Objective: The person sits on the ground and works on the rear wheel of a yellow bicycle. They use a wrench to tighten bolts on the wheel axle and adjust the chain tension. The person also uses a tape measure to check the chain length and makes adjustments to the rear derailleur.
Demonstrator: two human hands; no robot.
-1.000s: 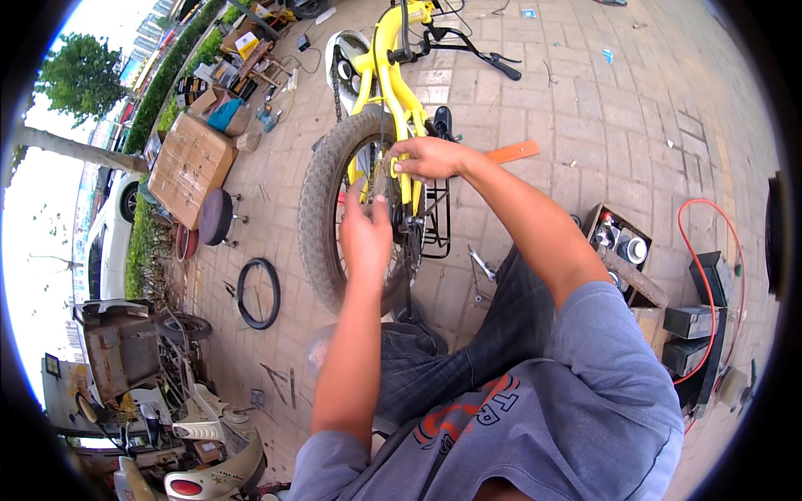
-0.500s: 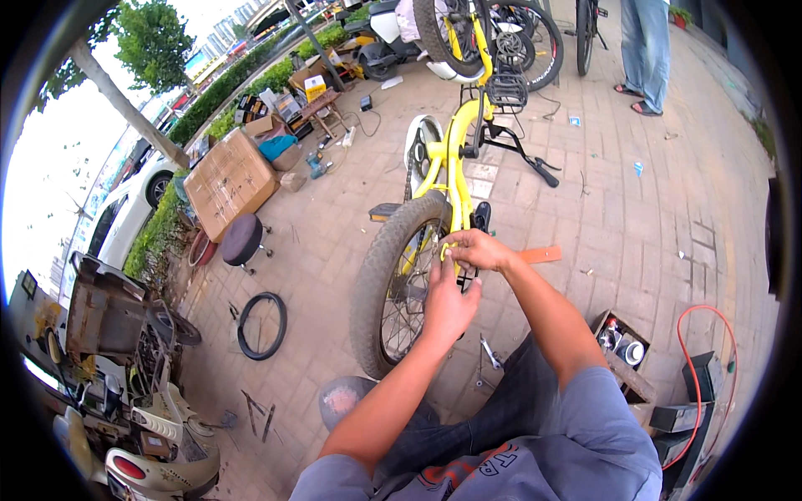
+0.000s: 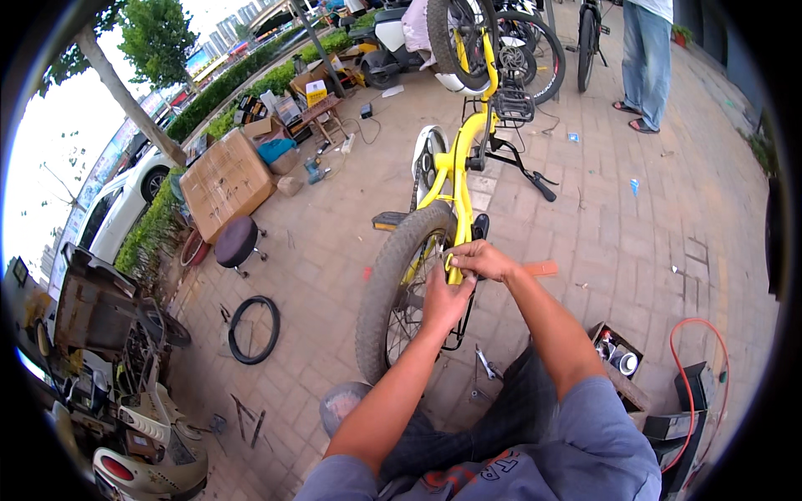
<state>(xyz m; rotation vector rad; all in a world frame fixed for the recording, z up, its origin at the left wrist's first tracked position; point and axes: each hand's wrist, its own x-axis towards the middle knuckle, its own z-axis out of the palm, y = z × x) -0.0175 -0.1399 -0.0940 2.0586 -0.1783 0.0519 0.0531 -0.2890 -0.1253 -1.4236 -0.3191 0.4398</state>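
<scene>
A yellow bicycle [image 3: 459,164] stands upside down in front of me, its near wheel [image 3: 373,288] beside my hands. My right hand [image 3: 486,260] reaches in from the right with thumb and fingers pinched on a small yellow piece [image 3: 449,260] at the end of the frame, by the wheel's spokes. Just below, my left hand [image 3: 444,299] has its fingers bent in close to the same spot. The fingertips of the left hand are partly hidden against the frame and spokes, so what they grip cannot be made out.
A loose black tyre [image 3: 254,330] and a round stool [image 3: 236,240] are at the left, near a cardboard box [image 3: 225,179]. Spanners [image 3: 484,363] lie by my knee. A toolbox [image 3: 616,367] and a red hose [image 3: 687,367] are at the right. A person [image 3: 645,63] stands at the far right.
The view has shifted slightly, with the far scene sitting lower in the picture. My left hand has drawn in closer under the right at the frame end; the right keeps its pinch.
</scene>
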